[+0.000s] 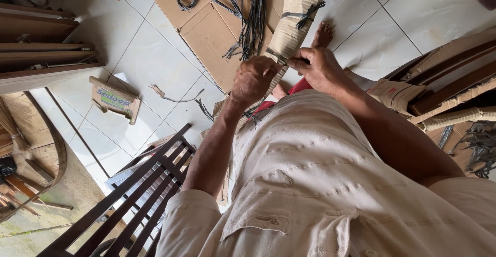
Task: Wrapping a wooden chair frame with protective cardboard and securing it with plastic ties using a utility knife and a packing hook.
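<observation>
Here, left hand (pixel 254 79) fisted around dark strap at long brown cardboard-wrapped bundle (pixel 292 27), centre frame. Right hand (pixel 319 69) pinches same strap, touching bundle. Loose dark plastic straps (pixel 253 14) lie on flat cardboard sheet (pixel 206 34), far. Dark slatted wooden frame (pixel 139 195) near left.

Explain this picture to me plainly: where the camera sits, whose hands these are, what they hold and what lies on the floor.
The camera is worn on a person's head and looks straight down, so you see their beige shirt and both bare arms. The left hand and right hand both grip a cardboard-wrapped roll bound with dark straps. A bare foot shows beyond it on the white tiled floor. On the floor lie flat cardboard sheets, a bundle of dark strips and a small cardboard box. A dark slatted wooden frame stands at lower left.
</observation>
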